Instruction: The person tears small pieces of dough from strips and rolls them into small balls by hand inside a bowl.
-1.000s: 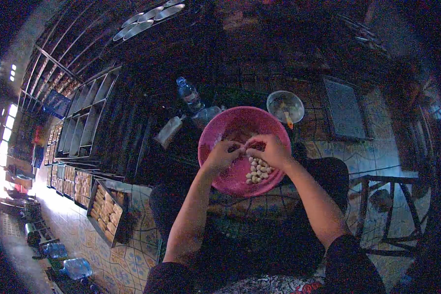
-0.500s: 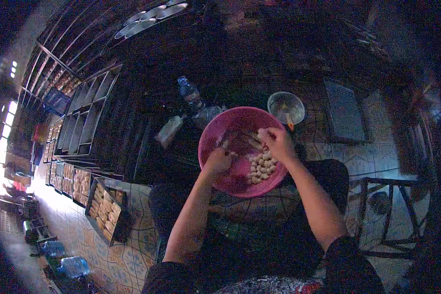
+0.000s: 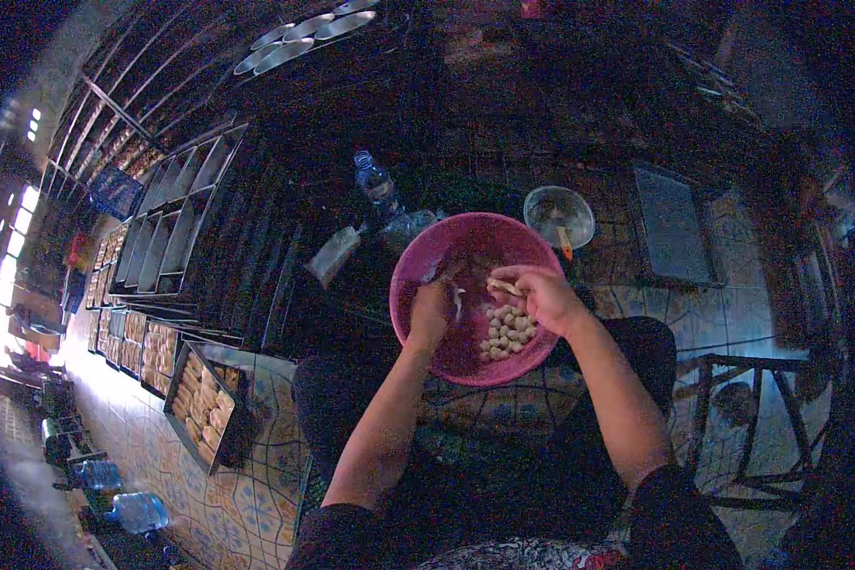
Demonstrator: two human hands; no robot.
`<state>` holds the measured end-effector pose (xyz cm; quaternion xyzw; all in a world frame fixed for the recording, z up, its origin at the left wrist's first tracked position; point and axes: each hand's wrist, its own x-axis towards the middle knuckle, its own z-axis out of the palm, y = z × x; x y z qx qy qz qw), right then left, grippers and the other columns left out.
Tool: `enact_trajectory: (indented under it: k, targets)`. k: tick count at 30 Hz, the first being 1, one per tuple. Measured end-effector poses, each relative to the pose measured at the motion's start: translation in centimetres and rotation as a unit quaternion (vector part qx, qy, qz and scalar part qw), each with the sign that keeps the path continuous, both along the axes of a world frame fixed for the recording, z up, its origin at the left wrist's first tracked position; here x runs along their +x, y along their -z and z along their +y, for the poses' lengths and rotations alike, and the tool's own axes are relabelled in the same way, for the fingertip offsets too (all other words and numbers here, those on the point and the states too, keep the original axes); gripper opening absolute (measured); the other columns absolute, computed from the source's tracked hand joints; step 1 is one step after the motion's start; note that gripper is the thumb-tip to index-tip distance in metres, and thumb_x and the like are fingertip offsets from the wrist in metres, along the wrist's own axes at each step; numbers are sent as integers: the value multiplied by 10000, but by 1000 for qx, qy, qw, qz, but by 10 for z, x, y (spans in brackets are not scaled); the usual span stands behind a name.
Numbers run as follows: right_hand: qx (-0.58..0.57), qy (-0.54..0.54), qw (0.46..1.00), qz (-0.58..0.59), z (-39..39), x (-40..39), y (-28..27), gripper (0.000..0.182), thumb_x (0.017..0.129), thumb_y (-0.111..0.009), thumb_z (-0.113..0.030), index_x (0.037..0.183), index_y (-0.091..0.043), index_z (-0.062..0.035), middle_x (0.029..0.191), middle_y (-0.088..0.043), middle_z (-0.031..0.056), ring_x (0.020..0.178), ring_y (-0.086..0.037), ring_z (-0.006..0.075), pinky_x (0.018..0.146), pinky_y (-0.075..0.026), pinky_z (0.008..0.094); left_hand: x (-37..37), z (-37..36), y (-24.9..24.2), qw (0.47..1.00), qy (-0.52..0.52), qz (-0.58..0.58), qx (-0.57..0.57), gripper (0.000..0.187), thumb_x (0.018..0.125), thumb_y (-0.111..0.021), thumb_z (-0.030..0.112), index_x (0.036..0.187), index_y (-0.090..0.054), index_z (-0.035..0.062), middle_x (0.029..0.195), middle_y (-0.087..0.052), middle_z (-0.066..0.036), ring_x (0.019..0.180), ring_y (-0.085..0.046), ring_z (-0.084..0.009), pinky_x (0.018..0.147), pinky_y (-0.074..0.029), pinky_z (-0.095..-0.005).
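A pink basin (image 3: 475, 372) sits in front of me, between my knees. Small pale round pieces that look like dough balls (image 3: 508, 332) are heaped on the right side of its floor. My right hand (image 3: 547, 297) is over the basin's right half, thumb and fingers pinched on a pale piece of dough (image 3: 505, 286). Inside the left half, my left hand (image 3: 432, 312) points down with curled fingers. A pale sliver (image 3: 459, 302) shows beside its thumb; shadow hides the fingertips and what they hold.
Beyond the basin are a plastic bottle (image 3: 377, 182) and a metal bowl (image 3: 572, 204) with an orange-handled tool (image 3: 565, 245). A tray of elongated dough pieces (image 3: 199, 404) lies left, near stacked racks (image 3: 176, 223). A metal frame (image 3: 755, 418) stands right.
My right hand has moved slightly down and right, and the pale piece in its pinch shows more clearly. My left hand has shifted a little, fingers still down in the basin. The view has moved slightly.
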<state>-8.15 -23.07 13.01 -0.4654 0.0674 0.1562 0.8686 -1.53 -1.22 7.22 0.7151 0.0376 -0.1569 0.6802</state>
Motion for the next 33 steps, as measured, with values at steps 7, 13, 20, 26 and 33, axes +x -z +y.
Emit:
enact_trajectory:
  k: [7, 13, 20, 26, 33]
  targets:
    - [-158, 10, 987, 11, 4, -5, -21, 339, 941, -517, 50, 1266, -612, 72, 1258, -662, 156, 1156, -665, 239, 1004, -550, 355, 20, 6, 34, 992, 90, -88, -6, 321, 968, -607, 273, 1165, -683, 31, 996, -722, -74, 869, -669, -208, 758, -529, -360]
    - [-361, 36, 931, -30, 7, -4, -8, 319, 904, -704, -117, 1213, -681, -43, 1100, -739, 94, 1022, -694, 226, 895, -539, 348, -5, 0, -54, 960, 203, -99, 165, 353, 885, -751, 194, 1183, -697, 14, 1070, -734, -178, 922, -711, -285, 862, -528, -381]
    - [-552, 86, 796, -234, 26, -9, 7, 288, 840, -785, -111, 1106, -695, -45, 965, -735, 112, 942, -709, 201, 848, -546, 339, -19, 1, -73, 940, 210, -169, 210, 341, 912, -722, 331, 1114, -748, 57, 1071, -746, -166, 960, -723, -303, 883, -522, -415]
    - [-529, 134, 767, -337, 41, -13, -27, 337, 826, -804, -156, 1124, -695, -41, 1000, -740, 114, 964, -715, 225, 883, -549, 353, -13, -3, -55, 950, 151, -143, 233, 281, 920, -711, 317, 1051, -756, 72, 957, -750, -159, 905, -724, -281, 815, -524, -407]
    - [-492, 68, 833, -244, 36, -8, -39, 299, 881, -774, -247, 1078, -732, -26, 1088, -744, 126, 1030, -702, 254, 960, -520, 372, -17, -8, -63, 990, 108, -20, 92, 361, 1033, -579, 377, 1018, -728, 48, 778, -663, -14, 644, -546, -97, 560, -445, -301]
